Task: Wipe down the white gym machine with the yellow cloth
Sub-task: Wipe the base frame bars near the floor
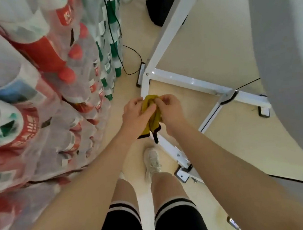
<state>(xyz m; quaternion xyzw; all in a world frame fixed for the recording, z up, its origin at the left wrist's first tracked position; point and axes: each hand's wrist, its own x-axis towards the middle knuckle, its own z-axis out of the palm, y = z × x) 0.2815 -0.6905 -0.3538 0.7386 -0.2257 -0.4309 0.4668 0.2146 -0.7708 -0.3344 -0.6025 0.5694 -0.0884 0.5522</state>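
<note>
Left hand [135,116] and right hand [169,111] both gripping bunched yellow cloth [152,118], fingers curling into folds; black-edged corner hanging down between wrists. Cloth hovering just over corner joint of white gym machine frame [184,81], not touching it as far as visible. Shrink-wrapped bottle packs [38,93] stacking high at left, red-capped and green-capped bottles inside. Narrow strip of beige floor [187,55] running between packs and frame. Person's shoe [152,163] standing beside lower frame bar.

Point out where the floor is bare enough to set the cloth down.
Bare floor lies inside the white frame, and more lies right of its lower bar. The left is crowded with bottle packs; a black cable trails beside them.
</note>
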